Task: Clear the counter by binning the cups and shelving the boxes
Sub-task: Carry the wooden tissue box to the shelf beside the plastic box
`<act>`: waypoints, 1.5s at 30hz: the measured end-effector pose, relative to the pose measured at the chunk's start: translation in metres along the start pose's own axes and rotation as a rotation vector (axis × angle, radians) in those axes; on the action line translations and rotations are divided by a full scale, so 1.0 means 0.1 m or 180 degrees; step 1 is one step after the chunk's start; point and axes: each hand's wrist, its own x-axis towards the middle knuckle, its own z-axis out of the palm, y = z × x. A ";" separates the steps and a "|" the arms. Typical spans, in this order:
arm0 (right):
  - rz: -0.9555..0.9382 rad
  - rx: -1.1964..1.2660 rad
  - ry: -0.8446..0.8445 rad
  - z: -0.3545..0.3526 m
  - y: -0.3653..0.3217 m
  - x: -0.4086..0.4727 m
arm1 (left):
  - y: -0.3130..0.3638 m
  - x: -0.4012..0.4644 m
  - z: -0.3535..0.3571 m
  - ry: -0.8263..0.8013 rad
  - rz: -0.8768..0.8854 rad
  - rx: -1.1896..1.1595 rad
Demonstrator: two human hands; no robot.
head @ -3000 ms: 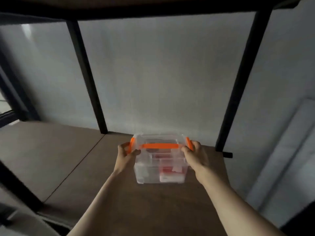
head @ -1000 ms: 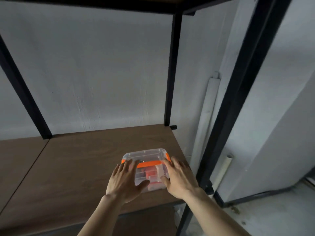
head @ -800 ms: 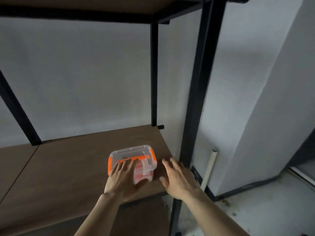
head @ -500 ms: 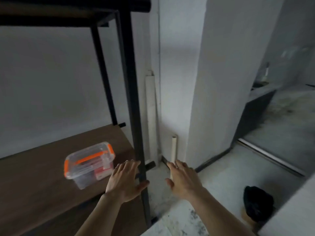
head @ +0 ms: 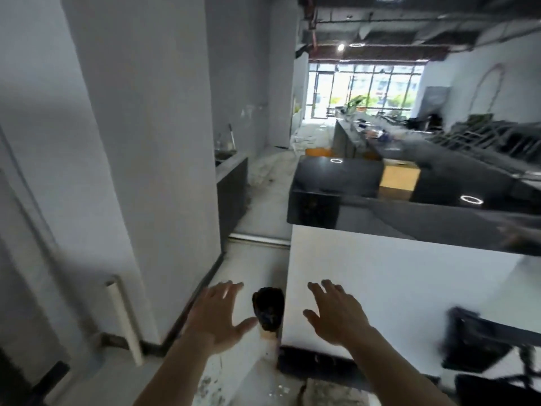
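While no writing is readable for me, my left hand and right hand spread open, fingers apart, holding nothing, black counter ahead.

Counter ahead right, pillar left, bin on floor between.

One head-worn camera looks forward and down (wide-angle) along the black counter.
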 end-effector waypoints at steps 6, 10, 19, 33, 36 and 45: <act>0.0758 -0.0077 0.0126 -0.21 0.69 -0.57 | 0.94 0.25 0.13 -0.0002 0.0796 -0.0101; 0.1036 -0.0057 0.0212 -0.33 1.05 -0.82 | 1.50 0.36 0.14 -0.0107 0.1175 -0.0074; 0.1324 -0.0044 0.0516 -0.67 2.04 -0.89 | 2.48 0.82 0.05 0.0144 0.1418 -0.0098; 0.1058 0.0192 0.0910 -1.25 3.31 0.11 | 3.61 1.99 -0.06 0.0531 0.1186 -0.0824; 0.0939 0.0286 0.1028 -1.30 3.49 0.49 | 3.68 2.40 -0.06 0.0629 0.1211 -0.0907; 0.1056 0.1211 0.1463 -1.67 3.90 1.89 | 3.81 4.02 -0.32 0.0568 0.0880 -0.2288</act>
